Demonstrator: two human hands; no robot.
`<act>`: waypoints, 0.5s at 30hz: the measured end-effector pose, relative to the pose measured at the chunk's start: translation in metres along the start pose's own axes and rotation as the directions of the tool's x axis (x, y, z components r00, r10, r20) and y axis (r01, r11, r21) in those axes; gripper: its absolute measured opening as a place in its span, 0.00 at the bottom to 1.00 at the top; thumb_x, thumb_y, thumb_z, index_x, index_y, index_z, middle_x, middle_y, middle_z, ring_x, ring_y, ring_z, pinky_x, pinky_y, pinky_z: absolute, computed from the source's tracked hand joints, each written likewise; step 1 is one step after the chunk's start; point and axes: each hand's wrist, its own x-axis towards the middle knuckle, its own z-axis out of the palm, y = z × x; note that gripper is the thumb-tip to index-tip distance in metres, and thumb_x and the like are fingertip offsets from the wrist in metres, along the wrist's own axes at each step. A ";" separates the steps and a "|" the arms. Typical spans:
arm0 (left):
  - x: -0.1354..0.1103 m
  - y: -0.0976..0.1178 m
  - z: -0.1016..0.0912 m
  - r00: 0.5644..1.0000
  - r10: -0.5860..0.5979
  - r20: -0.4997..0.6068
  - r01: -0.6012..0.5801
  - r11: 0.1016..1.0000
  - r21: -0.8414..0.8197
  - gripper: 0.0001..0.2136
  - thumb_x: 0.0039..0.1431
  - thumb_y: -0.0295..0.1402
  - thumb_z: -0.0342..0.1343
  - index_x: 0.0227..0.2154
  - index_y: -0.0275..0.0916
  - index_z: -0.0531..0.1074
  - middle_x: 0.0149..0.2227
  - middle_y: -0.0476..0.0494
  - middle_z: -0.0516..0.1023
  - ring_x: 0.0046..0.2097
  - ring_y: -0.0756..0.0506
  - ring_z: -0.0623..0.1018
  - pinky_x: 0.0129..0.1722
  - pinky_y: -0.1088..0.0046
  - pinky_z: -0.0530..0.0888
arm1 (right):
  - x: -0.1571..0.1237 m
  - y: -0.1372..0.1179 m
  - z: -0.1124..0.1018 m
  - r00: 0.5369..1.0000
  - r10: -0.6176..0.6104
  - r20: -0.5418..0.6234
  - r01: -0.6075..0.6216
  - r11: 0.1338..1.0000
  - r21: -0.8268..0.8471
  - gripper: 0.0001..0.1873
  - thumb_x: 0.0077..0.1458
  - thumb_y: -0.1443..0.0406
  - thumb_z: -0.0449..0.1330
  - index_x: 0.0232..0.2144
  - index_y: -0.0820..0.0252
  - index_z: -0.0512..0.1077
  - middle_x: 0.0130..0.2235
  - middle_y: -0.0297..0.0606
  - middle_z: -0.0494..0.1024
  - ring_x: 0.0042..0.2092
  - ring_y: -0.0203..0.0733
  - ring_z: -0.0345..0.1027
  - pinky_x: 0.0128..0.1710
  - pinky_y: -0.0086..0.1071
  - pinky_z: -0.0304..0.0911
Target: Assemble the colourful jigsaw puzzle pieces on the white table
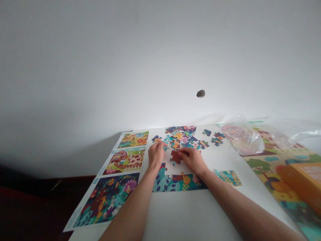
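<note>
My right hand (193, 160) has its thumb and fingers closed on the edge of a brown jigsaw puzzle piece (175, 157), low over the white table. Beside the loose pile, my left hand (156, 154) is closed with its fingers curled; a bit of teal shows by the fingertips, but what they hold is hidden. Beyond both hands lies a heap of colourful puzzle pieces (181, 136). Nearer to me, a joined strip of puzzle (175, 183) runs under my forearms. A separate joined teal section (229, 178) sits to its right.
On the left lies a printed sheet (125, 160) with three pictures. Clear plastic bags (247, 135) rest at the back right, over colourful printed board. An orange box (307, 180) stands at the right edge. The white wall (160, 67) meets the table (173, 214) behind.
</note>
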 end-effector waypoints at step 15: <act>0.002 0.002 -0.004 0.947 0.240 0.213 -0.279 0.944 0.175 0.12 0.50 0.29 0.55 0.34 0.46 0.81 0.36 0.46 0.79 0.43 0.44 0.75 0.49 0.66 0.70 | 0.009 0.017 -0.005 0.998 -0.061 -0.029 0.043 0.906 -0.421 0.11 0.58 0.64 0.59 0.42 0.54 0.77 0.41 0.41 0.75 0.46 0.45 0.67 0.48 0.34 0.59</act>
